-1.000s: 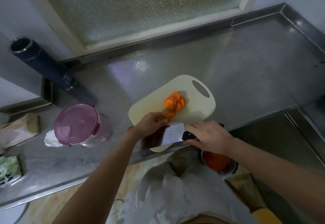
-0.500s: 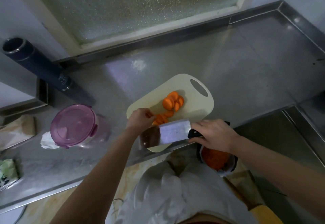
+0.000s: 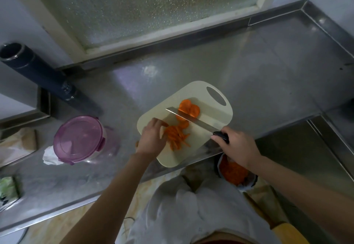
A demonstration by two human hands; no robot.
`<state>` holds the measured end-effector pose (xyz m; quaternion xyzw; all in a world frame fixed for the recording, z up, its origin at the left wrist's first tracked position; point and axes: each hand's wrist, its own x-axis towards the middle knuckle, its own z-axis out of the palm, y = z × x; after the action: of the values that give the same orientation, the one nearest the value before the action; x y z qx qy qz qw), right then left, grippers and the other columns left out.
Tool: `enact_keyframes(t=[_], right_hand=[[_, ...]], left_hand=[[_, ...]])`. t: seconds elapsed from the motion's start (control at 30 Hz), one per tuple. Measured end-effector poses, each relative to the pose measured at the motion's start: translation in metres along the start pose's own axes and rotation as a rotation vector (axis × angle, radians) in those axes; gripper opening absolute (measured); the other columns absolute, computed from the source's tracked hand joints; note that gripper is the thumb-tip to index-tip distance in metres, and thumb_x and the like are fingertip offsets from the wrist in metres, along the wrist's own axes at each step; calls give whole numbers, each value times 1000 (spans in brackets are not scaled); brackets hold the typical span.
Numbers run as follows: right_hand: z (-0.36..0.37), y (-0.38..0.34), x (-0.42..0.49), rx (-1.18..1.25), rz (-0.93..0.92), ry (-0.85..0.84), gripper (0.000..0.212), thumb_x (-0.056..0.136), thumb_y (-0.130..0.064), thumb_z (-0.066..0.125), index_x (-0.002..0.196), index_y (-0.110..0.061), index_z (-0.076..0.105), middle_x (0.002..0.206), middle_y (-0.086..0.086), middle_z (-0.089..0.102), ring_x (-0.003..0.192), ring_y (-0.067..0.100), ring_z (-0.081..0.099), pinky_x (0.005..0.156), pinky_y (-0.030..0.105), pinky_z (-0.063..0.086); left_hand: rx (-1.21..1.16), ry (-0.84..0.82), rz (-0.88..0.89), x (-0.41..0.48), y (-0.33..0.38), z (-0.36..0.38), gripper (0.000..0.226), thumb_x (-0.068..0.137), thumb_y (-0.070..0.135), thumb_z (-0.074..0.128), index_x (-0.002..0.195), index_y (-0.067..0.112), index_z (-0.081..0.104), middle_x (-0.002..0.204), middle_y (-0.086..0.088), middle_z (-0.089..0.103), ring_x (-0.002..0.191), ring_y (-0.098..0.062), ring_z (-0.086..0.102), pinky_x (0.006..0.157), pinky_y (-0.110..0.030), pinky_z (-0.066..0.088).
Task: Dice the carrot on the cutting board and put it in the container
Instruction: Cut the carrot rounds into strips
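Note:
A cream cutting board [image 3: 208, 94] lies on the steel counter. On it sit round carrot slices [image 3: 188, 108] at the far side and a heap of cut carrot strips [image 3: 177, 137] nearer me. My left hand [image 3: 151, 138] rests on the board with curled fingers touching the strips. My right hand [image 3: 234, 146] grips the black handle of a knife [image 3: 193, 120], whose blade lies edge-down across the board over the round slices. A container [image 3: 236, 173] holding orange carrot pieces sits below the counter edge, partly hidden by my right wrist.
A round tub with a purple lid [image 3: 79, 138] stands left of the board, crumpled white paper [image 3: 49, 155] beside it. A dark pipe [image 3: 38, 73] leans at the back left. Packets lie at the far left edge. A lower steel ledge [image 3: 298, 148] lies to the right.
The knife has swung from lying flat at the board's near edge to edge-down across the round slices. My left hand now covers a heap of cut strips.

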<state>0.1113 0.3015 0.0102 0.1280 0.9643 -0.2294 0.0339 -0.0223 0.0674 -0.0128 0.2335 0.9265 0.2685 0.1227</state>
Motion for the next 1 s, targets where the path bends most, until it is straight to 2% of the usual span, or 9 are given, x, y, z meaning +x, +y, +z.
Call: enact_keyframes(t=[0.07, 0.13, 0.27, 0.4, 0.5, 0.67, 0.77, 0.9, 1.0], right_hand=[[5, -4, 0, 64, 56, 10, 55, 82, -66, 31, 86, -18, 57, 67, -4, 60, 61, 13, 59, 61, 35, 52], [8, -10, 1, 98, 95, 16, 53, 83, -64, 34, 85, -17, 58, 67, -2, 62, 63, 15, 61, 63, 36, 52], [8, -18, 1, 166, 134, -5, 41, 89, -55, 44, 82, -17, 57, 65, -5, 58, 63, 14, 59, 65, 33, 50], [7, -23, 2, 206, 188, -61, 36, 92, -52, 43, 83, -19, 54, 66, -7, 57, 63, 9, 57, 64, 27, 48], [9, -24, 4, 216, 224, -71, 41, 91, -54, 41, 87, -17, 56, 70, -3, 60, 65, 11, 58, 66, 30, 51], [11, -25, 5, 261, 255, -63, 48, 87, -60, 38, 90, -17, 57, 73, 1, 64, 67, 16, 61, 69, 41, 54], [10, -27, 4, 285, 275, -64, 53, 85, -64, 37, 88, -15, 57, 72, 3, 64, 69, 21, 62, 70, 44, 53], [10, -28, 2, 292, 279, -77, 48, 88, -59, 39, 85, -15, 56, 68, 1, 60, 69, 20, 60, 71, 42, 53], [11, -29, 0, 317, 280, -65, 46, 89, -57, 41, 82, -14, 55, 67, 2, 59, 68, 21, 58, 68, 41, 50]], left_hand=[[132, -130, 140, 3, 6, 8, 33, 85, 13, 58, 118, 9, 56, 119, -9, 54, 107, -28, 51, 95, -35, 37], [213, -179, 223, 7, 14, 13, 35, 88, 15, 53, 123, 12, 53, 124, -5, 52, 114, -26, 48, 99, -31, 30], [278, -121, 128, 22, 26, 18, 32, 92, 24, 45, 121, 14, 53, 119, -6, 54, 110, -25, 47, 94, -31, 30], [380, -183, 51, 37, 36, 24, 42, 91, 41, 49, 123, 16, 53, 121, -6, 52, 113, -25, 44, 95, -34, 30], [404, -183, 32, 44, 39, 28, 39, 90, 38, 51, 123, 16, 54, 126, -7, 49, 117, -24, 42, 99, -34, 29], [422, -130, -1, 54, 44, 29, 32, 91, 34, 51, 114, 13, 59, 122, -6, 53, 115, -24, 45, 94, -33, 29], [318, -132, 17, 53, 41, 30, 28, 95, 29, 48, 113, 11, 60, 118, -7, 54, 110, -26, 48, 91, -31, 32], [166, -175, 160, 37, 24, 23, 28, 98, 24, 42, 111, 9, 61, 109, -12, 58, 100, -31, 53, 87, -35, 38], [227, -281, 262, 21, 11, 21, 35, 94, 31, 49, 120, 9, 55, 115, -11, 52, 105, -30, 49, 91, -36, 37]])
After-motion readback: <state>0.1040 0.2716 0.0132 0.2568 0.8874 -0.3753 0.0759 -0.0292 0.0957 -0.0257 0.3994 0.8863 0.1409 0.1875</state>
